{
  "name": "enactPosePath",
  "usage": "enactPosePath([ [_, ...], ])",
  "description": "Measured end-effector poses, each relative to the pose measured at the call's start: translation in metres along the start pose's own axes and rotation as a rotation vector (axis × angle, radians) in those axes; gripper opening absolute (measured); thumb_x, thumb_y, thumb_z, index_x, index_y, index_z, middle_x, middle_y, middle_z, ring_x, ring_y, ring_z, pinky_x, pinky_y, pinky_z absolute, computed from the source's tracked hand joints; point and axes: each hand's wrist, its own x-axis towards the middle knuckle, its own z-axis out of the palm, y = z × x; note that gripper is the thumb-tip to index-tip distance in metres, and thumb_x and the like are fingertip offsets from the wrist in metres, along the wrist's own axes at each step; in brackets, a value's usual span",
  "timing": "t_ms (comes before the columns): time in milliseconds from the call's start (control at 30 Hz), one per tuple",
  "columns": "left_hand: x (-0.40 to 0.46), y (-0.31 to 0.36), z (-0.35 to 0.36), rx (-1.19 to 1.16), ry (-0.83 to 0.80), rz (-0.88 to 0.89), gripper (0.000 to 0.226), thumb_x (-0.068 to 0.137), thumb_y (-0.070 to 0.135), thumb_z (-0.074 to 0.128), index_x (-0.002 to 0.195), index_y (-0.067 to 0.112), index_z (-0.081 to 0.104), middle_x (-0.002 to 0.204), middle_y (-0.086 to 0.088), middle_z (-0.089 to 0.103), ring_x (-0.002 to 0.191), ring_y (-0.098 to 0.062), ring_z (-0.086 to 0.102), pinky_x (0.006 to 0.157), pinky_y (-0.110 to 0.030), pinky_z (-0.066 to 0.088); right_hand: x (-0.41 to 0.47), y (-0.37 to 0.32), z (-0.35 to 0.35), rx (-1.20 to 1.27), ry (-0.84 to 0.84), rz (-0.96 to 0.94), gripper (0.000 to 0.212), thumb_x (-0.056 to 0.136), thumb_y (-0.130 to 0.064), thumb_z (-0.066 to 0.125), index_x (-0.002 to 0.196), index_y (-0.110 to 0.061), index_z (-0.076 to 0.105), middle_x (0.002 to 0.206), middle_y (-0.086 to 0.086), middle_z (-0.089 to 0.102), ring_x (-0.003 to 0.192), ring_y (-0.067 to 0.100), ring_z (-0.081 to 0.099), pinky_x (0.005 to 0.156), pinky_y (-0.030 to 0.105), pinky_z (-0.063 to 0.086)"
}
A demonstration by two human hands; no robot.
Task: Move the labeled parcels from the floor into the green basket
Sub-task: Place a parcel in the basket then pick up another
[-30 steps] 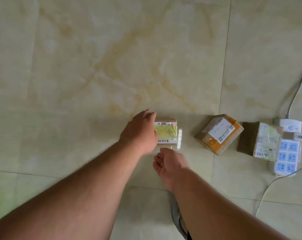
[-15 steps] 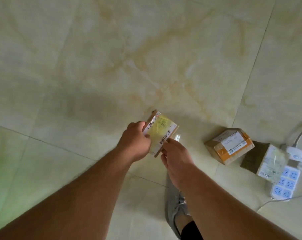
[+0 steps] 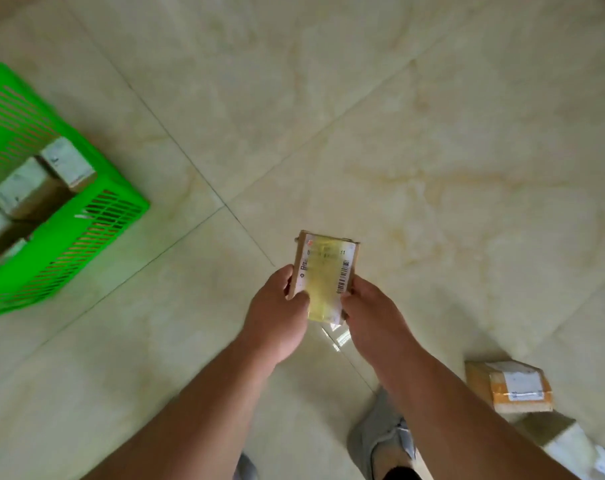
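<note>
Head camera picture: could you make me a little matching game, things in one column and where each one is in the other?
Things:
1. small brown cardboard parcel with a yellow-tinted label
2. green slatted plastic basket
3. brown cardboard parcel with orange tape
4. grey shoe

Places:
A. on the floor, lower right
B. far left, with parcels inside
C. gripped between the left hand and right hand
D. under the right forearm

Pairs: 1-C, 2-B, 3-A, 4-D

Single head-worn view — steeply down, close over both forearms, wide across the tiled floor [image 3: 398, 133].
</note>
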Motion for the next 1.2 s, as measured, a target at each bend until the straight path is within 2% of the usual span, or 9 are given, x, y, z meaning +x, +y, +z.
enactPosePath([
  [200, -0.046, -0.031, -0.103, -0.174, 0.096, -0.038, 0.032, 0.095, 0.014, 0.049, 0.105, 0.043, 0.059, 0.095, 0.023, 0.069, 0.083, 0.003, 0.066, 0.057, -0.013, 0.049, -0.042, -0.075, 0.073, -0.210, -0.066, -0.069, 0.032, 0.096, -0.021, 0.039, 0.109, -0.025, 0.069, 0.086, -0.010, 0.062, 0.072, 0.009, 0.054, 0.063, 0.026, 0.040],
  [267, -0.060, -0.045, -0.141, -0.216, 0.135, -0.038, 0.032, 0.095, 0.016, 0.049, 0.114, 0.037, 0.063, 0.106, 0.019, 0.071, 0.090, 0.002, 0.066, 0.056, -0.006, 0.044, -0.055, -0.102, 0.106, -0.285, -0.094, -0.100, 0.033, 0.095, -0.025, 0.039, 0.110, -0.024, 0.069, 0.088, -0.012, 0.067, 0.077, 0.012, 0.061, 0.068, 0.030, 0.050],
  [333, -0.074, -0.061, -0.178, -0.273, 0.176, -0.044, 0.033, 0.095, 0.017, 0.049, 0.118, 0.036, 0.064, 0.109, 0.018, 0.071, 0.094, 0.003, 0.064, 0.061, -0.004, 0.041, -0.067, -0.127, 0.142, -0.340, -0.123, -0.133, 0.040, 0.089, -0.032, 0.038, 0.113, -0.026, 0.069, 0.103, -0.009, 0.074, 0.092, 0.015, 0.069, 0.085, 0.040, 0.057],
  [567, -0.122, -0.118, -0.294, -0.477, 0.284, -0.068, 0.042, 0.096, 0.019, 0.048, 0.127, 0.042, 0.063, 0.117, 0.022, 0.072, 0.106, 0.000, 0.065, 0.082, -0.017, 0.049, -0.109, -0.199, 0.263, -0.439, -0.191, -0.180, 0.045, 0.086, -0.038, 0.039, 0.121, -0.033, 0.067, 0.113, -0.012, 0.075, 0.100, 0.013, 0.071, 0.091, 0.040, 0.057],
  [700, -0.139, -0.146, -0.349, -0.533, 0.322, -0.124, 0.047, 0.089, 0.024, 0.050, 0.130, 0.044, 0.062, 0.118, 0.022, 0.073, 0.110, -0.003, 0.067, 0.100, -0.035, 0.052, -0.125, -0.228, 0.322, -0.466, -0.247, -0.219, 0.038, 0.094, -0.033, 0.043, 0.124, -0.030, 0.066, 0.117, -0.011, 0.074, 0.103, 0.013, 0.070, 0.093, 0.039, 0.056],
  [800, -0.141, -0.161, -0.382, -0.523, 0.360, -0.154, 0.049, 0.085, 0.028, 0.051, 0.131, 0.043, 0.061, 0.119, 0.020, 0.073, 0.110, -0.004, 0.067, 0.101, -0.037, 0.052, -0.127, -0.248, 0.357, -0.496, -0.286, -0.264, 0.034, 0.100, -0.025, 0.044, 0.125, -0.029, 0.068, 0.115, -0.009, 0.074, 0.100, 0.013, 0.068, 0.088, 0.034, 0.054],
  [900, -0.140, -0.163, -0.407, -0.589, 0.401, -0.189, 0.049, 0.090, 0.020, 0.054, 0.135, 0.039, 0.060, 0.122, 0.018, 0.071, 0.112, -0.004, 0.066, 0.095, -0.026, 0.051, -0.124, -0.265, 0.382, -0.504, -0.333, -0.270, 0.035, 0.100, -0.026, 0.045, 0.128, -0.031, 0.066, 0.118, -0.011, 0.072, 0.104, 0.011, 0.067, 0.092, 0.035, 0.054],
  [1033, -0.124, -0.167, -0.435, -0.660, 0.471, -0.226, 0.052, 0.086, 0.020, 0.056, 0.136, 0.034, 0.060, 0.123, 0.017, 0.071, 0.114, -0.006, 0.066, 0.103, -0.039, 0.052, -0.107, -0.293, 0.411, -0.496, -0.378, -0.279, 0.038, 0.099, -0.028, 0.046, 0.132, -0.036, 0.064, 0.123, -0.015, 0.071, 0.109, 0.009, 0.066, 0.097, 0.037, 0.055],
  [1200, -0.092, -0.170, -0.475, -0.646, 0.518, -0.335, 0.052, 0.076, 0.024, 0.055, 0.126, 0.038, 0.066, 0.117, 0.016, 0.074, 0.108, -0.008, 0.069, 0.100, -0.041, 0.054, -0.079, -0.324, 0.448, -0.504, -0.447, -0.281, 0.037, 0.097, -0.025, 0.049, 0.127, -0.035, 0.067, 0.119, -0.016, 0.073, 0.104, 0.007, 0.068, 0.094, 0.035, 0.057],
])
